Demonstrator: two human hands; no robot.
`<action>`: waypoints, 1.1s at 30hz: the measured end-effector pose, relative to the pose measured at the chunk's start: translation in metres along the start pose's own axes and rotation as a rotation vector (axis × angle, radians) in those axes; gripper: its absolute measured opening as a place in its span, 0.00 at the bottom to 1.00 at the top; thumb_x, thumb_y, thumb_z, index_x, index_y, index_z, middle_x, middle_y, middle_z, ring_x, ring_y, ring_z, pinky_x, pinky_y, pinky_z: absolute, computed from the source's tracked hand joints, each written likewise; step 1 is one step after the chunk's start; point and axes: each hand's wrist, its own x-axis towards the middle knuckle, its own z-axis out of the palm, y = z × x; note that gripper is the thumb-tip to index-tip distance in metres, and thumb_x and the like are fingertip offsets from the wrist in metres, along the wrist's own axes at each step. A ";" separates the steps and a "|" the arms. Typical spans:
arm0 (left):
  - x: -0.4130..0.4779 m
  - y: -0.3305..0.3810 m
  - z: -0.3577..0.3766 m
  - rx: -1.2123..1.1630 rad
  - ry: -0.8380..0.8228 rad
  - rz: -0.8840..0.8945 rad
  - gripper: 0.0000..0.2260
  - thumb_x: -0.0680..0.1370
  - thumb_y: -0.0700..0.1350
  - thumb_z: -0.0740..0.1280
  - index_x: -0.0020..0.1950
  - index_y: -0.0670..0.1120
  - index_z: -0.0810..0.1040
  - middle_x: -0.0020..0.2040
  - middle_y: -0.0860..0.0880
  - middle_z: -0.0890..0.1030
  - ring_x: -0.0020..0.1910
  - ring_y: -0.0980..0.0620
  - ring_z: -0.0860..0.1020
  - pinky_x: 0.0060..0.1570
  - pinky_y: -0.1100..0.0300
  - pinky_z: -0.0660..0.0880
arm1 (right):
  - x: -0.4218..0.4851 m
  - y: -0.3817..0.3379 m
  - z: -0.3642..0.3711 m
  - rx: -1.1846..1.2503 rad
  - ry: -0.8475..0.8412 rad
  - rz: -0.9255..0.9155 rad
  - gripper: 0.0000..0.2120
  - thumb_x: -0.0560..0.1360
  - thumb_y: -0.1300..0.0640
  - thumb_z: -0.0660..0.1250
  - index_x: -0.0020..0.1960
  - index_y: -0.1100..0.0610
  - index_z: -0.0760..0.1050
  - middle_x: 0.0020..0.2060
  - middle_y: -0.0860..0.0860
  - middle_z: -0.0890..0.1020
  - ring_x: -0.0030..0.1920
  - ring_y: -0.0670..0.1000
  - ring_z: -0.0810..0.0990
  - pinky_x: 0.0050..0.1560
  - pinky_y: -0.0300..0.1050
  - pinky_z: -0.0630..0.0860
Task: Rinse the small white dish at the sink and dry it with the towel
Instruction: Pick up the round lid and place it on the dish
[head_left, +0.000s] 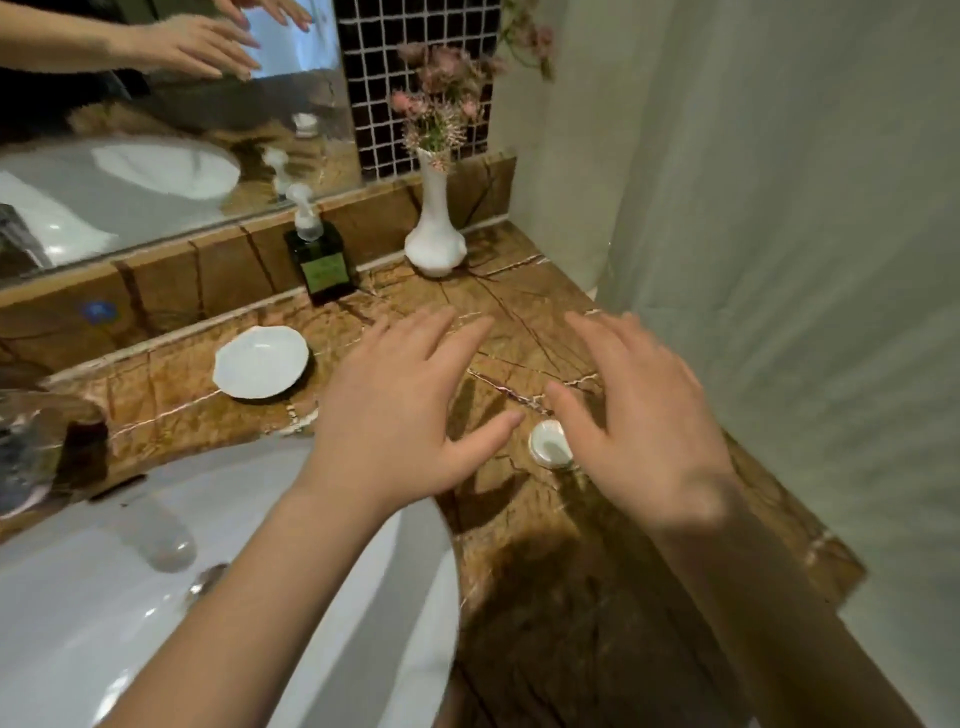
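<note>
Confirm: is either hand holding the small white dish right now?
No. The small white dish sits alone on the counter beside the sink, while the left hand and right hand hover open, empty.

Brown marble counter (519, 322), mirror (156, 130), dark mosaic tiles (379, 78), pale wall (779, 208)

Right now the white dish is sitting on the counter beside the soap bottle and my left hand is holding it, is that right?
Not quite. The head view shows the white dish on the counter near the soap bottle, but the left hand is not holding it; the hand hovers open, apart from it.
</note>
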 end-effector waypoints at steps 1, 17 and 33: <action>0.004 0.007 0.008 -0.011 -0.005 0.014 0.35 0.71 0.70 0.51 0.72 0.52 0.64 0.71 0.45 0.70 0.70 0.45 0.66 0.68 0.47 0.62 | -0.002 0.010 0.002 0.011 0.000 0.015 0.28 0.76 0.42 0.56 0.73 0.48 0.59 0.73 0.50 0.66 0.74 0.51 0.59 0.74 0.56 0.57; 0.030 0.046 0.105 -0.026 -0.165 0.091 0.28 0.72 0.66 0.56 0.68 0.52 0.68 0.58 0.51 0.78 0.53 0.47 0.77 0.43 0.52 0.76 | -0.010 0.072 0.039 0.026 0.128 0.079 0.29 0.76 0.38 0.51 0.71 0.53 0.66 0.69 0.56 0.72 0.71 0.55 0.67 0.68 0.57 0.66; 0.035 0.046 0.118 -0.014 -0.131 0.109 0.22 0.68 0.60 0.70 0.54 0.48 0.74 0.50 0.50 0.77 0.51 0.47 0.74 0.38 0.54 0.73 | -0.004 0.084 0.067 0.043 -0.009 0.066 0.25 0.76 0.47 0.62 0.69 0.55 0.65 0.69 0.57 0.70 0.70 0.58 0.67 0.65 0.61 0.68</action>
